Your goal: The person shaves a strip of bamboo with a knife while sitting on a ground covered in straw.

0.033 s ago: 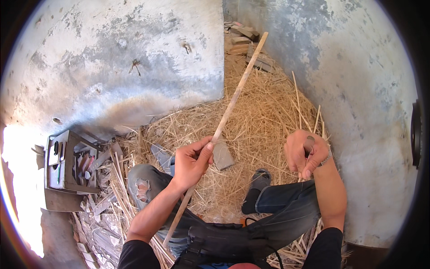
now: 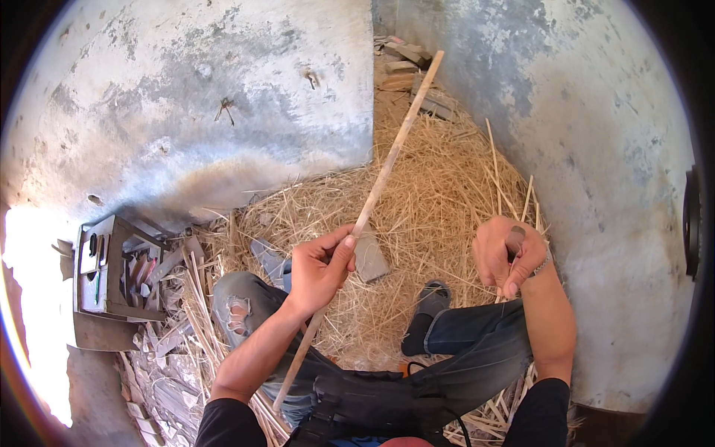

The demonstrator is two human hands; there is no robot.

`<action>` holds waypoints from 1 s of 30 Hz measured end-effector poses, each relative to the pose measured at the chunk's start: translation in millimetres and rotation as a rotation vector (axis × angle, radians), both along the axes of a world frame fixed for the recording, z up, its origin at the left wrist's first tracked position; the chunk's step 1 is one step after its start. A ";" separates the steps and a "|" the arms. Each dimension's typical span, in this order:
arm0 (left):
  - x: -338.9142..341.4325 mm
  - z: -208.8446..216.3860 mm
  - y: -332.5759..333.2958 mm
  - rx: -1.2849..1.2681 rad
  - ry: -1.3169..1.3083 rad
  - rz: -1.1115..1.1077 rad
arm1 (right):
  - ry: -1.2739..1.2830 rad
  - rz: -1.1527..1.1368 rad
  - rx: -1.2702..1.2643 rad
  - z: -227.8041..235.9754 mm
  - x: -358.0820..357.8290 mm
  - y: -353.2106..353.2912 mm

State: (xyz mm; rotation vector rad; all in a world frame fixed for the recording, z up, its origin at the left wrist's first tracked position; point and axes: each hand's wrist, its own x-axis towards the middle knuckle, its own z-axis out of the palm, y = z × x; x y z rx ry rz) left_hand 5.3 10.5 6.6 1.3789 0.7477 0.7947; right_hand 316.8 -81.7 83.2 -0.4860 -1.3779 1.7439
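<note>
Left hand (image 2: pixel 324 270) is clamped on a long, pale tan wooden strip (image 2: pixel 395 153), thumb lying along it and the other fingers curled under. The strip slants right across the middle of the view: the top end points up toward the far corner, and the bottom end comes out below the wrist, in front of the left leg. So yeah, the fist sits around the strip's lower half.

Right hand (image 2: pixel 510 257) is off to the side, well apart from the strip, fingers curled in and thumb tip down by the fingertips. There's a dark brown patch showing at the knuckles, but honestly can't tell if the hand is gripping something or just bunched up. Silvery chain bracelet (image 2: pixel 546 262) on that wrist.

Just past the left fist there's a flat grey rectangular block (image 2: pixel 375 261) on a thick layer of straw-coloured shavings (image 2: pixel 439 179). Legs are bent either side, faded blue jeans (image 2: pixel 477 369) ripped at the left knee, with a dark grey sandal (image 2: pixel 439 294) on the right foot.

Further out: loose pale strips (image 2: pixel 195 302) by the left knee, then a boxy grey wooden stand (image 2: pixel 112 298) with small bits on it, including a thin green stick-shaped thing. Chunky wood offcuts (image 2: pixel 406 54) are piled in the far corner between blotchy blue-white plaster walls (image 2: pixel 186 82).
</note>
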 end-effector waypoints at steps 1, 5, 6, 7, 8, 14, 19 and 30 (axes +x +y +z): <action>1.7 0.5 0.2 -0.001 -0.019 0.010 | -0.003 0.070 0.064 -1.7 -0.3 4.6; 4.0 -0.6 4.3 -0.010 -0.052 0.056 | 0.075 0.425 0.059 -38.4 -19.7 23.8; 3.4 -1.3 5.4 -0.007 -0.045 0.093 | 0.003 0.541 -0.090 -60.8 -32.6 22.5; 1.3 -2.2 8.6 -0.001 -0.034 0.139 | -0.068 0.664 -0.235 -80.0 -49.4 20.9; -7.5 -5.7 20.3 -0.001 -0.031 0.145 | -0.108 0.841 -0.255 -85.6 -67.4 19.3; -29.5 -11.1 35.4 0.083 -0.027 0.306 | -0.589 0.842 -0.050 -109.5 -87.9 1.7; -24.3 -2.1 22.7 -0.059 -0.212 0.041 | -1.083 -0.668 0.203 -98.6 -59.0 47.4; -5.7 9.9 19.7 -0.069 -0.156 -0.206 | -0.768 -1.073 0.432 -40.9 -35.3 62.4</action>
